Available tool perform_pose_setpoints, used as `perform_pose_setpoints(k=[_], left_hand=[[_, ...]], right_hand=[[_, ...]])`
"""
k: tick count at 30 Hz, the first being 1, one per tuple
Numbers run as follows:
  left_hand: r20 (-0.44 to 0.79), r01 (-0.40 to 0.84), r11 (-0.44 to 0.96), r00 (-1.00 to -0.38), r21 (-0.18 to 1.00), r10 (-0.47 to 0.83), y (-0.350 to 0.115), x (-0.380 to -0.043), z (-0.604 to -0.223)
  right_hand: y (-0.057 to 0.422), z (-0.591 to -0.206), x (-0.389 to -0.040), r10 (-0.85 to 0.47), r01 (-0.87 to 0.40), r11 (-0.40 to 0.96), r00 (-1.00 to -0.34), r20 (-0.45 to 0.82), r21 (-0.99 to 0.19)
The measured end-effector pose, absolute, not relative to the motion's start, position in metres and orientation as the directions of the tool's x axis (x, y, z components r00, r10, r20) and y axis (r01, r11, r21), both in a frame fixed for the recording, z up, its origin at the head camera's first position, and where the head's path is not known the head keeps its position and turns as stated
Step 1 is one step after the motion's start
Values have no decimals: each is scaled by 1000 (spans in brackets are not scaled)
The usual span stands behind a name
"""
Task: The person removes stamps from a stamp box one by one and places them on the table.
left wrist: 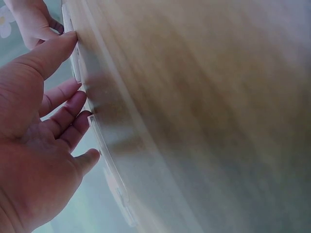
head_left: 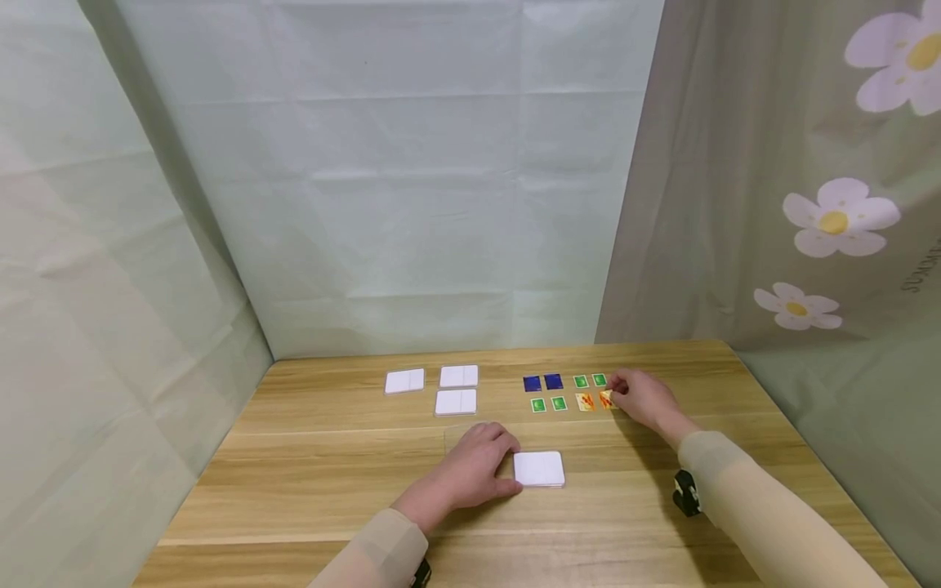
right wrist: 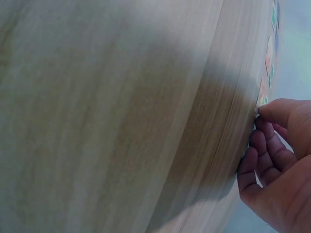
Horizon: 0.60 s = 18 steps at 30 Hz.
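Note:
My right hand [head_left: 647, 400] is at the far right of the small square cards. Its thumb and index finger pinch the edge of a yellow card with an orange-red picture [head_left: 606, 399], partly covered by the fingertips. In the right wrist view, the right hand [right wrist: 277, 150] is low against the tabletop with its other fingers curled. My left hand [head_left: 474, 469] rests on the table, its thumb at the near left corner of a stack of white cards [head_left: 539, 469]. Loosely bent fingers of the left hand [left wrist: 53, 111] show in the left wrist view. A clear sheet [head_left: 453, 434] lies partly beneath this hand.
Three white cards in clear holders, one of them a single card [head_left: 405, 381], lie at the back left. Two dark blue cards [head_left: 542, 383], several green cards [head_left: 548, 404] and another orange-yellow card [head_left: 585, 402] form two rows on the wooden table [head_left: 331, 490]. Curtains surround the table.

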<state>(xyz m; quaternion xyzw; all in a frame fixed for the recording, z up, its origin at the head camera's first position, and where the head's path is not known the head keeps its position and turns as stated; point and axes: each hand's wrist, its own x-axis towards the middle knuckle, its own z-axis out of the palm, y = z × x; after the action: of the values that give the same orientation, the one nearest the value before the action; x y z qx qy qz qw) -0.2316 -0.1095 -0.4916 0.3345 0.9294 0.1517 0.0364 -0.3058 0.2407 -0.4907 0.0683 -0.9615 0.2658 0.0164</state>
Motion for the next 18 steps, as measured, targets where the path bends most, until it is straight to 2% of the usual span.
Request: perform_pose_setpoints(k=[18], left_hand=[[26, 604, 734, -777, 310, 629, -111, -231, -489]], right_hand=[[241, -491, -306, -123, -139, 845, -990, 67, -516]])
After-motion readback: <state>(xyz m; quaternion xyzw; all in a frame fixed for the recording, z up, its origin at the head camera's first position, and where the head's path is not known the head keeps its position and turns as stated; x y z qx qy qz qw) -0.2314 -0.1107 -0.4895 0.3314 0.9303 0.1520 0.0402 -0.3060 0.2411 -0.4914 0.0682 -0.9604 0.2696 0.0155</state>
